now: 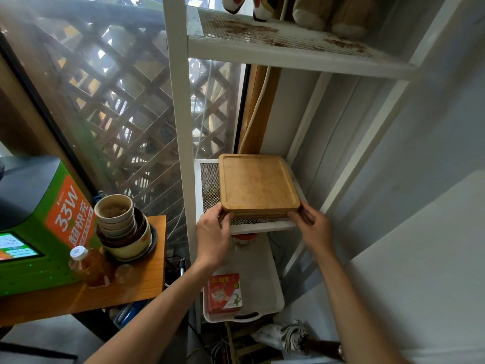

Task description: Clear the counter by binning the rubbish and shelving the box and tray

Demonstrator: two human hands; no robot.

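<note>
Shelving the wooden tray point(258, 183): it lies on the mesh shelf point(210, 187), both hands at its near edge. Left hand point(214, 232) at 7 o'clock and right hand point(311, 224) at 5 o'clock pinch the corners, probably w/ light grip. Next: push it deeper, then release.

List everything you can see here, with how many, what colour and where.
wooden tray: one, tan, on middle mesh shelf
white shelf unit: one, white, centre
red box: one, red, in white plastic tray
white plastic tray: one, white, lower shelf
stacked bowls: several, beige and brown, wooden counter
wooden counter: one, orange-brown, left
bottle: one, amber, white cap, counter
green machine: one, green, far left
plush toys: at least two, top shelf
left hand: on tray's near left corner
right hand: on tray's near right corner
</note>
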